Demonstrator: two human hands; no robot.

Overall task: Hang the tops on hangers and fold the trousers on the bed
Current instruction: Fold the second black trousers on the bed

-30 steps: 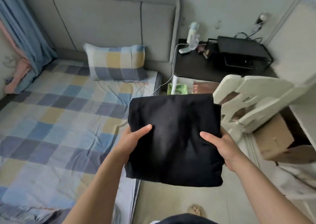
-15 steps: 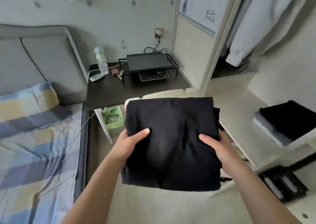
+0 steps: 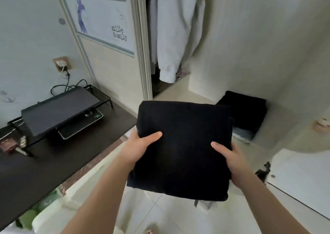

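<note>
— Since both hands are busy, where are the trousers (image 3: 182, 148)?
— Folded, held in the air before the wardrobe (image 3: 142, 55), right of the tabletop (image 3: 53, 162).
— Grip?
— Left hand (image 3: 137, 146) and right hand (image 3: 230, 157) clasp the sides, thumbs on top, fingers hidden underneath.

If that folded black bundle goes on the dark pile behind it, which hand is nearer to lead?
Probably the right hand. Both hands grip the folded black bundle, thumbs on top, but the dark pile lies beyond its right edge, on that hand's side; the left hand is farther off.
</note>
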